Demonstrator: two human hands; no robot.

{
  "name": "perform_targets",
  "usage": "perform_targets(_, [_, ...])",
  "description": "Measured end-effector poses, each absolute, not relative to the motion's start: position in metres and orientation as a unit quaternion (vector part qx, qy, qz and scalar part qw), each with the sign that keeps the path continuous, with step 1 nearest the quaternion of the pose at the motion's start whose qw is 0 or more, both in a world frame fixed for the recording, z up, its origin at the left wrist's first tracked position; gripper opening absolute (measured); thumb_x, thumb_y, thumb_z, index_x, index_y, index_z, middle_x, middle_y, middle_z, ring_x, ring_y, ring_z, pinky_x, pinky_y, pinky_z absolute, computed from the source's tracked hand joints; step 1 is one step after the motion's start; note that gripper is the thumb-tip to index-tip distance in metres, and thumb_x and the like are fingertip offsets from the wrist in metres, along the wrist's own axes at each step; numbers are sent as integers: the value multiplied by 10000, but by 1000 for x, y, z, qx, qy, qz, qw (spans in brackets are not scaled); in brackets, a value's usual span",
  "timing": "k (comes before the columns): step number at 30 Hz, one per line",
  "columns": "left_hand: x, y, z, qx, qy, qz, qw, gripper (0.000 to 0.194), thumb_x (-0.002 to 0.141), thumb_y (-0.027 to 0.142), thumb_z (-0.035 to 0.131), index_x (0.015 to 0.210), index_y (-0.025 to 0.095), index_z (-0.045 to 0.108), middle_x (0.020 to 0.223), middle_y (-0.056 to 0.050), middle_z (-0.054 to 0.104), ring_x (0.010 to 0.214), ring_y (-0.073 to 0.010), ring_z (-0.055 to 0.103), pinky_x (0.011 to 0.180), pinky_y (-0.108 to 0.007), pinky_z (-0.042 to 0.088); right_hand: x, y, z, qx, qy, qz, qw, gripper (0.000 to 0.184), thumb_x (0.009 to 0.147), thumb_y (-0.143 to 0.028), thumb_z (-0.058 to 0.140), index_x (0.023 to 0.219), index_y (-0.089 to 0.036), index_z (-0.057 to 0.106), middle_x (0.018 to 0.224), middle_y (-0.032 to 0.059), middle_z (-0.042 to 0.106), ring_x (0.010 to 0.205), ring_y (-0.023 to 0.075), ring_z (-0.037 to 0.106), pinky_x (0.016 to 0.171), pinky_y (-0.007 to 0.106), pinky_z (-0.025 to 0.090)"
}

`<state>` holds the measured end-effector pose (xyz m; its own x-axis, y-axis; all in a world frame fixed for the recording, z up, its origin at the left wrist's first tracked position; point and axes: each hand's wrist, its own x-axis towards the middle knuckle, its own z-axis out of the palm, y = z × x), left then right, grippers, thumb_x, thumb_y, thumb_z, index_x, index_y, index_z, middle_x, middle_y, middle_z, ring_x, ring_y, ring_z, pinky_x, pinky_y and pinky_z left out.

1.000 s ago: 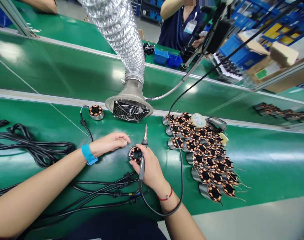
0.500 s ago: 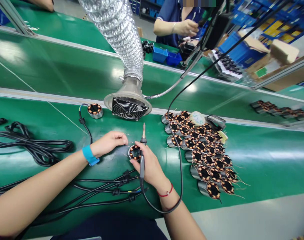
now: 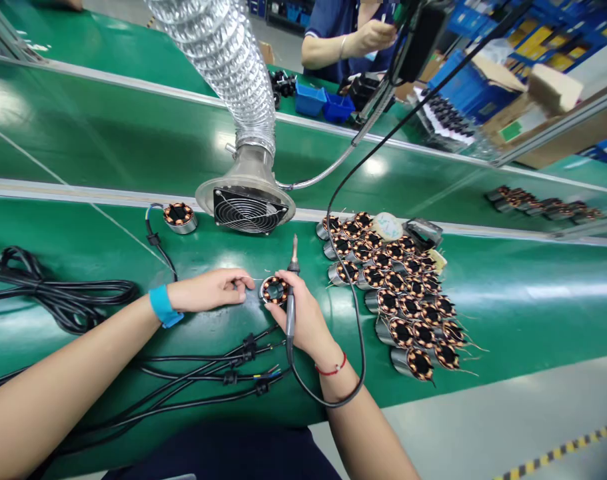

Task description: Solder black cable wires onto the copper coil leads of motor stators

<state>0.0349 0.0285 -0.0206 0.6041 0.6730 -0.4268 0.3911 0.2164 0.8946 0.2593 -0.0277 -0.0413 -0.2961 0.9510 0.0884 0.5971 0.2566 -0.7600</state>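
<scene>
Closer together since the earlier frame: left hand (image 3: 208, 291) and right hand (image 3: 303, 319), both drawn in around a copper-wound coil ring (image 3: 274, 291) lying flat on the green counter (image 3: 83, 223) between them. Right hand clenched around the handle of a soldering iron (image 3: 290, 319), tip pointing up and clear of the ring, fingers against the ring's right edge. Left hand curled, fingertips pinched together just beside the ring's left edge, perhaps on a thin wire, though too fine to tell. Probably the soldering of the ring's wires in hand, with the iron ready but not yet on a joint. Next, by the look of it, a call for a steady ring and the tip lowered onto the wire. Rows of matching rings (image 3: 393, 287) to the right, black cords (image 3: 183, 373) below the hands.
</scene>
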Motion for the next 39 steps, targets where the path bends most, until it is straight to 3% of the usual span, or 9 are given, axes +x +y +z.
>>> perform_targets(4, [36, 27, -26, 654, 428, 84, 618, 222, 788, 387, 599, 798, 170, 644, 752, -6, 606, 703, -145, 499, 682, -257, 391, 262, -25, -44, -529, -732, 316, 292, 587, 812, -213, 655, 1334, -224, 389, 1269, 101, 575, 1169, 233, 583, 998, 409, 497])
perform_targets(11, [50, 15, -13, 517, 446, 163, 712, 237, 728, 396, 653, 733, 160, 635, 677, 11, 586, 618, -111, 463, 632, -247, 380, 260, -26, -43, -518, -750, 305, 276, 592, 822, -212, 649, 1349, -242, 380, 1274, 98, 573, 1154, 234, 593, 990, 422, 499])
perform_targets(16, [50, 15, -7, 533, 504, 166, 659, 263, 783, 417, 612, 765, 154, 627, 671, 21, 548, 580, -92, 403, 582, -232, 341, 261, -27, -41, -508, -754, 311, 277, 619, 816, -197, 657, 1361, -243, 366, 1270, 99, 580, 1167, 238, 585, 990, 432, 497])
perform_targets(21, [50, 18, -13, 593, 488, 206, 607, 257, 832, 404, 561, 860, 158, 633, 822, -17, 629, 769, -145, 539, 732, -268, 419, 260, -27, -41, -506, -761, 301, 272, 601, 826, -200, 640, 1363, -256, 375, 1239, 89, 597, 1137, 238, 598, 971, 444, 506])
perform_targets(25, [51, 17, -14, 688, 446, 178, 544, 262, 865, 396, 515, 844, 172, 649, 891, -34, 661, 856, -178, 579, 821, -297, 429, 261, -26, -39, -484, -780, 300, 262, 575, 857, -205, 605, 1378, -269, 369, 1273, 77, 583, 1187, 239, 567, 1015, 463, 477])
perform_targets(29, [51, 8, -5, 711, 480, 100, 504, 290, 862, 435, 525, 1009, 192, 584, 859, -16, 634, 741, -165, 562, 687, -279, 421, 267, -23, -37, -465, -781, 305, 285, 557, 879, -196, 563, 1391, -267, 355, 1368, 72, 523, 1266, 229, 508, 1067, 456, 440])
perform_targets(32, [57, -11, -1, 745, 471, -2, 472, 271, 856, 444, 548, 985, 206, 548, 841, -12, 612, 732, -174, 561, 670, -288, 403, 273, -20, -35, -470, -769, 299, 314, 579, 860, -209, 584, 1391, -234, 355, 1398, 84, 500, 1305, 241, 475, 1089, 458, 423])
perform_targets(36, [70, -41, -8, 825, 400, -69, 393, 258, 883, 407, 516, 1049, 219, 573, 1056, -62, 589, 838, -229, 592, 727, -343, 405, 277, -22, -32, -493, -726, 300, 375, 452, 895, -204, 537, 1330, -242, 419, 1312, 71, 580, 1228, 216, 556, 1067, 436, 454])
perform_targets(39, [74, -49, -10, 850, 372, -77, 365, 229, 918, 330, 433, 1028, 208, 593, 1054, -71, 576, 841, -232, 598, 731, -353, 411, 277, -25, -31, -494, -696, 295, 430, 347, 919, -179, 508, 1258, -248, 473, 1158, 40, 671, 1108, 169, 627, 1029, 387, 483])
